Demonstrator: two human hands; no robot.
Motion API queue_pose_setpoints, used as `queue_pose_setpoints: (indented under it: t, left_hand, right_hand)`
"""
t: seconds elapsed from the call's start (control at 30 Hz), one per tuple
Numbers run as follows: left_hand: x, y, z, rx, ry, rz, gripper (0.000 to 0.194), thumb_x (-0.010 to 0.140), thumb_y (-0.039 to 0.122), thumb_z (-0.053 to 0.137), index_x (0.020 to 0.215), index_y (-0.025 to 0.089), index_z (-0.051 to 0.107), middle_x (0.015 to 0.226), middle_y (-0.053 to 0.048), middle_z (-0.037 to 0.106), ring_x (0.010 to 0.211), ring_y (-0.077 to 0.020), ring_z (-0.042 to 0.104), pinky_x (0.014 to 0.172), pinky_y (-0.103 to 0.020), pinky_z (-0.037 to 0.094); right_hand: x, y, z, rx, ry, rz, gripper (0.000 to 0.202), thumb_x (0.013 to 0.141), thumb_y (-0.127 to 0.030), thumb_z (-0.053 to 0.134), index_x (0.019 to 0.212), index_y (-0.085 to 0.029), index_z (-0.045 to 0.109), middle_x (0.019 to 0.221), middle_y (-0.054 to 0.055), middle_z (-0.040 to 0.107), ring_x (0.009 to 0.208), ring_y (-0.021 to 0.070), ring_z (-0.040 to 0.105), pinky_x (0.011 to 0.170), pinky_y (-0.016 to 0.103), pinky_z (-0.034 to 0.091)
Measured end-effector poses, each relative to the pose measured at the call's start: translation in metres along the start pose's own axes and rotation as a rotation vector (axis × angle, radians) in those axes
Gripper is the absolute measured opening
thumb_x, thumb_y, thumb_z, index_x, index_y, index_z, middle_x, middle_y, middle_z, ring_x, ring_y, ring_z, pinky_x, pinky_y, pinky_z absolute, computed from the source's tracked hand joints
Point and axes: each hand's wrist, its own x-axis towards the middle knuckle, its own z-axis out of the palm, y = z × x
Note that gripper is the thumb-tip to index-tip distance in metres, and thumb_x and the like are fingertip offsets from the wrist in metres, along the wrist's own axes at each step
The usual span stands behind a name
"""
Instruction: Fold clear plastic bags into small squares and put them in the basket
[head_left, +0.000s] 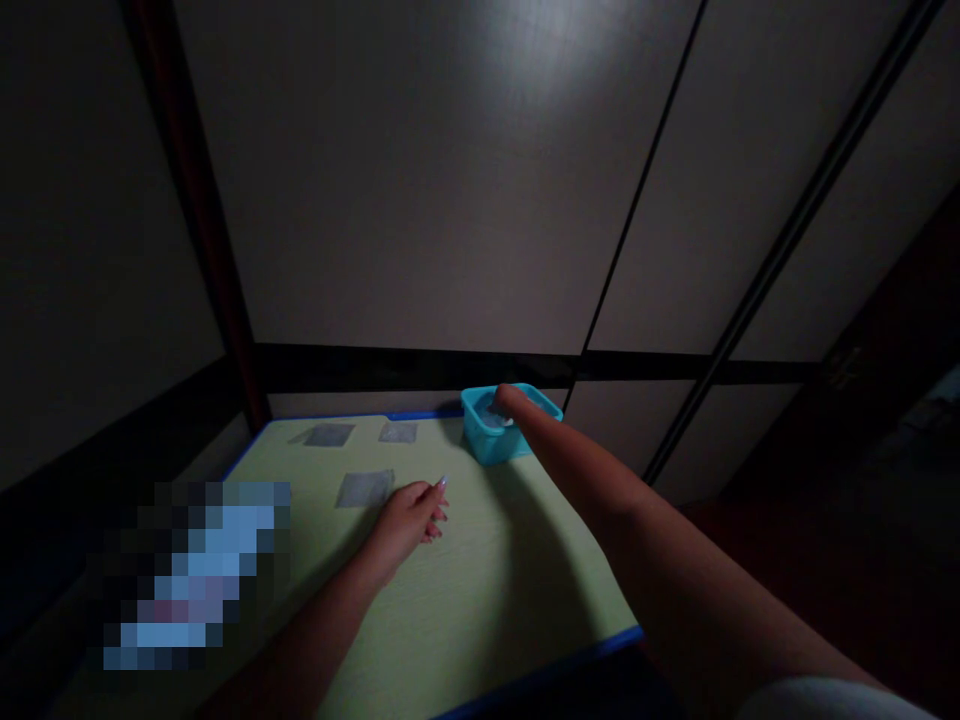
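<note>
My right hand (511,401) reaches down into a turquoise plastic basket (491,447) at the back of the table; its fingers are hidden inside, near something pale and greyish. Over the middle of the table hovers my left hand (415,515), fingers apart and slightly curled, holding nothing. Just left of it lies a flat grey square (364,489). Two more flat grey pieces rest farther back, one (330,435) at the left and a smaller one (398,432) beside it.
The pale yellow-green table (442,600) has a blue edge. A blurred-out bright blue object (202,580) is at the left. Behind the table stand large panels (450,200) with dark strips. A dark doorway area is at the right.
</note>
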Motion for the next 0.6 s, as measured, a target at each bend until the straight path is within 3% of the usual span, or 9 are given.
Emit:
queue_pose_setpoints:
  t: [0.1,0.23,0.43,0.6]
  left_hand:
    - [-0.001,0.001,0.000,0.001,0.003,0.007,0.061,0.051,0.074,0.057,0.066,0.015,0.053,0.053,0.003,0.053,0.039,-0.0078,0.048,0.040,-0.021,0.035]
    - [-0.002,0.001,0.001,-0.004,-0.004,0.026,0.058,0.054,0.071,0.057,0.065,0.015,0.053,0.054,0.002,0.054,0.040,-0.0084,0.049,0.041,-0.021,0.035]
    - [-0.001,0.002,0.003,0.020,0.005,0.005,0.054,0.058,0.069,0.054,0.064,0.015,0.052,0.053,0.002,0.053,0.038,-0.0079,0.046,0.040,-0.022,0.034]
    - [-0.001,0.002,0.002,0.029,-0.001,0.017,0.053,0.059,0.068,0.052,0.065,0.015,0.052,0.054,0.002,0.052,0.039,-0.0080,0.047,0.041,-0.022,0.034]
  right_hand:
    - [0.004,0.006,-0.019,-0.138,0.094,0.093,0.031,0.081,-0.027,0.059,0.104,-0.007,0.067,0.101,0.022,0.067,0.095,0.0298,0.064,0.074,0.034,0.050]
    - [0.001,0.025,-0.040,-0.280,0.165,0.078,0.033,0.084,-0.025,0.054,0.111,-0.007,0.064,0.115,0.025,0.060,0.105,0.0323,0.059,0.079,0.036,0.049]
    - [-0.011,0.043,-0.045,-0.376,0.144,-0.175,0.028,0.083,-0.017,0.053,0.108,-0.012,0.065,0.116,0.018,0.061,0.109,0.0282,0.056,0.089,0.034,0.044]
    - [-0.015,0.035,-0.036,-0.311,0.064,-0.427,0.036,0.085,-0.017,0.051,0.120,-0.021,0.058,0.127,0.006,0.056,0.114,0.0188,0.052,0.094,0.025,0.038]
